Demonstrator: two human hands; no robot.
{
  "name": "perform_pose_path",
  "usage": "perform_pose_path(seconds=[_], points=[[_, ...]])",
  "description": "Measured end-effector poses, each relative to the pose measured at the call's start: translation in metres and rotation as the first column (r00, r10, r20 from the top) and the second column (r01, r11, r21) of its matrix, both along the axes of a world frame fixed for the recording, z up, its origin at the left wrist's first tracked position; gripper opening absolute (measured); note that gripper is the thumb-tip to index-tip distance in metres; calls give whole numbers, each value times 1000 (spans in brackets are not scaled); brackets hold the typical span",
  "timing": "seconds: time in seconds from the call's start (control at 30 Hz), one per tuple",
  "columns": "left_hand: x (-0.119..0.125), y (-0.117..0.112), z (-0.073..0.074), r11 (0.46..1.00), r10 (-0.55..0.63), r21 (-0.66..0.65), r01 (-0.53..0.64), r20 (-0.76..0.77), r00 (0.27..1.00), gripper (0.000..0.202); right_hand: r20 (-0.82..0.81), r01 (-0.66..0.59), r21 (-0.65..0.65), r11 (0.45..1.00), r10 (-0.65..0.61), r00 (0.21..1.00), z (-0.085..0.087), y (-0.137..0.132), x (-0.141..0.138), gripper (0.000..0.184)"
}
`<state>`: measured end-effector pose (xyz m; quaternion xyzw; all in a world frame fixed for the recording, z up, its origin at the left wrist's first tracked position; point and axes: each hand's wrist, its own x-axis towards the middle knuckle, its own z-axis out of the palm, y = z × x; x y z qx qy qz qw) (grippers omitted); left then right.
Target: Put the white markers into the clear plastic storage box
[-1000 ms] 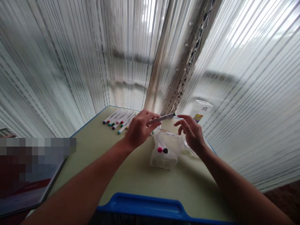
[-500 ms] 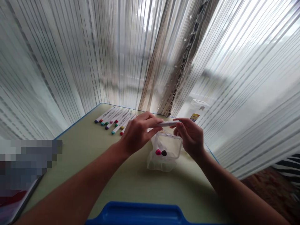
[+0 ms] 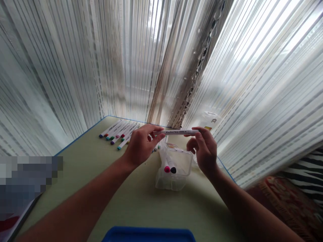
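A white marker [image 3: 178,132] with small print along its barrel is held level between my two hands. The fingertips of my left hand [image 3: 142,143] pinch one end of it, and those of my right hand [image 3: 204,148] grip the other, so both ends are covered. Just below it stands a clear plastic case [image 3: 174,179], open at the front. Inside lie a marker with a pink end [image 3: 167,169] and one with a black end [image 3: 173,170]. To the left, several white markers [image 3: 118,131] with coloured ends lie side by side, partly hidden by my left hand.
The pale green table [image 3: 88,188] has a blue edge, and a blue tray-like piece [image 3: 148,234] sits at the front. A clear package [image 3: 211,120] stands at the back right. Sheer striped curtains [image 3: 133,67] hang right behind the table. Zebra-patterned fabric [image 3: 306,171] is at the right.
My hands have drawn slightly apart along the marker, so more of its printed barrel shows. The view has shifted a little, and the case appears slightly lower and to the left.
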<state>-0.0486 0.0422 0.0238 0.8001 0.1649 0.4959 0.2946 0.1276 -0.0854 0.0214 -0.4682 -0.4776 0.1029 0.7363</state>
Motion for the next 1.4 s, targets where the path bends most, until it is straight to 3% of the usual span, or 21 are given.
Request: perform_pose_path(seconds=[0.3,0.43,0.63,0.93,1.23,1.4], points=[[-1,-2,2,1000,-15,-9,15,8,1000,24,82,61,5,998,-61,995,-5,2,6,17],[0,-2,1,994,-61,-88,66,53,997,27,70,60,5,998,-60,996,-5,1,6,17],[2,-8,3,916,-196,-316,249,189,962,27,42,36,-8,999,-36,998,-1,-2,1,15],[-3,-24,12,824,-125,-462,328,417,900,15,21,1,2,1000,-1,1000,20,-11,-19,12],[-4,-30,15,849,-66,-437,295,467,882,12,-7,46,-1,999,-46,999,15,-17,-22,12],[-4,-32,12,866,-89,-409,288,441,893,13,160,196,59,979,-203,966,8,-22,-20,11]])
